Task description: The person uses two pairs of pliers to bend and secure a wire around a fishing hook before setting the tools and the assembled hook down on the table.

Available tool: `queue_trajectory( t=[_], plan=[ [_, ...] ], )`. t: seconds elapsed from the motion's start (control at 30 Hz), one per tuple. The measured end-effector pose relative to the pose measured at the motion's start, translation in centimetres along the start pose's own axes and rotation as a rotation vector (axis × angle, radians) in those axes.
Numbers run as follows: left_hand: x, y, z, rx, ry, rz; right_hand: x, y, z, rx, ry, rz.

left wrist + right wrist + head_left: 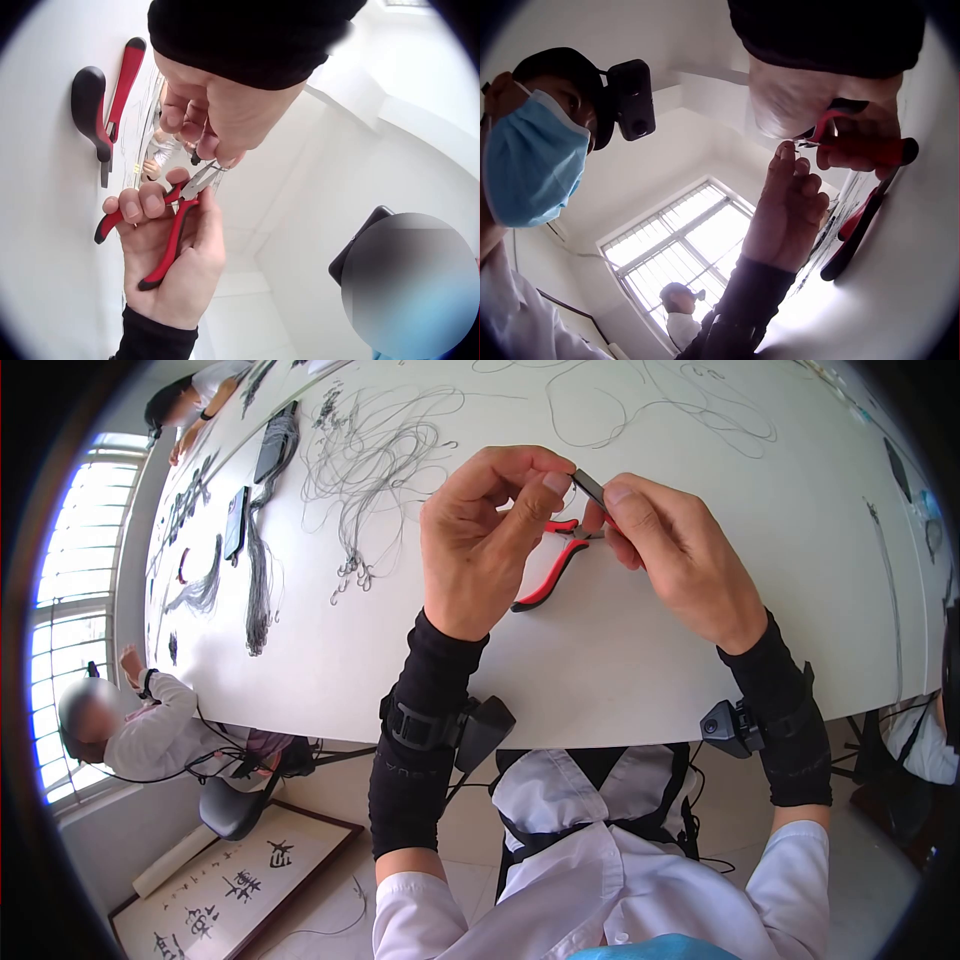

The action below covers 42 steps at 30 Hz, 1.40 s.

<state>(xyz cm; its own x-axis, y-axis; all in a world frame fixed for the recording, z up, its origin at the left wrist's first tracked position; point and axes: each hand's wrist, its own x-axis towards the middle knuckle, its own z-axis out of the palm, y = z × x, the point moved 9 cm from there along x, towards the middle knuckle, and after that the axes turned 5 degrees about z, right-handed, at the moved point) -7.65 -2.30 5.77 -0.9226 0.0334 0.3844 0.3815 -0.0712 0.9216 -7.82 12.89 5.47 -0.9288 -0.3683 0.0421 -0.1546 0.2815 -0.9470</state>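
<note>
My right hand [685,555] grips red-and-black pliers [177,244], fingers curled round both handles. Their metal nose points at my left hand [480,540], whose thumb and forefinger pinch a small thin hook [219,166] right at the plier tips. Most of that hook is hidden by the fingertips. Both hands are held above the white table, close together. Behind and below them a second pair of red-and-black pliers [548,582] lies on the tabletop, partly covered by the right hand in the head view.
Tangled thin line [385,450] with several hooks [350,575] spreads over the white table [620,680] on the left. Further left lie a phone [236,523] and a bundle of line [258,580]. More loose line [690,415] is at the back. Other people sit at the left.
</note>
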Motion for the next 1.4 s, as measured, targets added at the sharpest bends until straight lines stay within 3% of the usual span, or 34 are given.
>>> queue_trajectory(
  t=[0.77, 1.2, 1.3, 1.4],
  plan=[
    [0.0, -0.4, -0.2, -0.009, 0.024, -0.090, 0.0, -0.1, -0.2, -0.087, -0.009, 0.009],
    [0.1, -0.4, -0.2, -0.011, 0.003, -0.097, 0.0, 1.7, 0.5, 0.173, -0.068, 0.188],
    [0.1, -0.4, -0.7, 0.001, 0.093, -0.038, 0.0, 2.0, 0.4, 0.219, -0.054, 0.221],
    [0.0, -0.9, -0.5, 0.145, 0.041, -0.031, 0.0, 2.1, 0.3, 0.233, -0.028, 0.226]
  ],
)
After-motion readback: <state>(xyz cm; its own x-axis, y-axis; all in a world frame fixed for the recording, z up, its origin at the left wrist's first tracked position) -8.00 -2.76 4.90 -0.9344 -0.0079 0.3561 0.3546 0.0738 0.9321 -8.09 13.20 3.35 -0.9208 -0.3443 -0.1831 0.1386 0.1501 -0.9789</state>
